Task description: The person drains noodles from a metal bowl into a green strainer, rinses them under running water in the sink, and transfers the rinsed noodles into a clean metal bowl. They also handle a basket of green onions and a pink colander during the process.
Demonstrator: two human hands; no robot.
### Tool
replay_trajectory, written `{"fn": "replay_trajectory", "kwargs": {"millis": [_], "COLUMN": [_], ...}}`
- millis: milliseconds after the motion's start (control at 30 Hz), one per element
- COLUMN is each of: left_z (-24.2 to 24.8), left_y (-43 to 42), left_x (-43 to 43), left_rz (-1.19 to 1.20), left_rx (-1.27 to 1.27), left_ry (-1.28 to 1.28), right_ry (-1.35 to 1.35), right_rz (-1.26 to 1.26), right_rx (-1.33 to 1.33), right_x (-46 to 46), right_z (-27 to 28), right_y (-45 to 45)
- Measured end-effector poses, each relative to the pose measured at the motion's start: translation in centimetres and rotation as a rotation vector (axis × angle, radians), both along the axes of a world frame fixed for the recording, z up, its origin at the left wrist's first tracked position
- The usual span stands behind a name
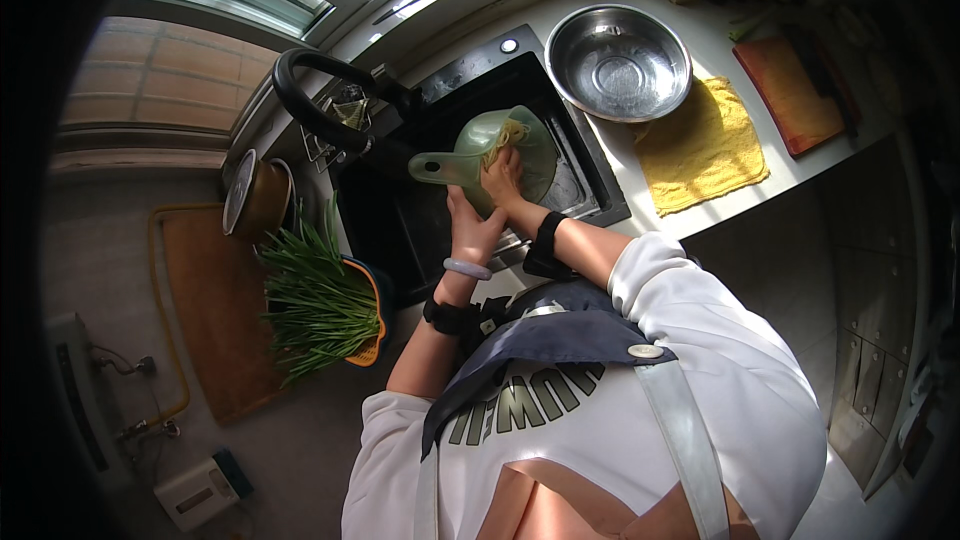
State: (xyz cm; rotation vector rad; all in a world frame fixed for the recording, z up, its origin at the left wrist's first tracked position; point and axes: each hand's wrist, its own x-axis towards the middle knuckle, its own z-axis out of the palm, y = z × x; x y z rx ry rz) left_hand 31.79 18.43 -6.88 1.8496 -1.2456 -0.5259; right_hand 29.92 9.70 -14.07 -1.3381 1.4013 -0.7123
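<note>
A translucent green plastic bowl with a handle [540,131] is tilted over the black sink [390,240]. My left hand [474,231] grips its near side, just below the handle, with the fingers partly hidden behind the plastic. Inside the bowl, my right hand [504,178] has its fingers closed around pale yellow, noodle-like strands [510,135]. Some of the strands stick up beyond the fingertips toward the far wall. Arching in from the left, a black faucet [319,64] has its spout end beside the bowl's handle.
A stainless steel basin [619,64] rests right of the sink, partly over a yellow cloth [697,157]. Farther right lies a wooden cutting board [787,101]. Left of the sink are an orange-rimmed basket [367,345] of long green stalks [322,300] and a lidded pot [255,195].
</note>
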Motion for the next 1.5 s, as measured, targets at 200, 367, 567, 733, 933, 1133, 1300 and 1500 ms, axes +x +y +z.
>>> {"fn": "replay_trajectory", "kwargs": {"millis": [200,367,567,733,933,1133,1300,1500], "left_z": [1.3,1.8,1.8,2.1,2.7,2.9,3.2,3.3], "left_y": [-0.1,-0.2,-0.2,-0.3,-0.3,-0.3,-0.4,-0.4], "left_x": [-0.4,-0.6,-0.5,-0.7,-1.0,-1.1,-1.2,-1.3], "left_rz": [0.038,0.041,0.022,0.031,0.03,0.021,0.028,0.029], "left_rx": [0.119,0.146,0.136,0.151,0.162,0.154,0.189,0.198], "left_ry": [0.082,0.046,-0.018,-0.018,-0.036,-0.088,-0.069,-0.049], "right_ry": [-0.004,-0.012,-0.017,-0.017,-0.044,-0.029,-0.016,-0.022], "right_rz": [-0.008,-0.02,-0.021,-0.017,-0.058,-0.067,-0.068,-0.079], "right_rx": [-0.005,0.004,0.009,-0.044,-0.121,-0.092,-0.095,-0.119], "right_x": [0.4,0.6,0.8,1.0,1.2,1.3,1.3,1.3], "right_z": [-0.8,-1.5,-1.9,-2.7,-3.2,-3.2,-3.3,-3.5], "right_y": [0.0,0.1,0.1,-0.1,0.0,0.1,0.0,0.1]}}
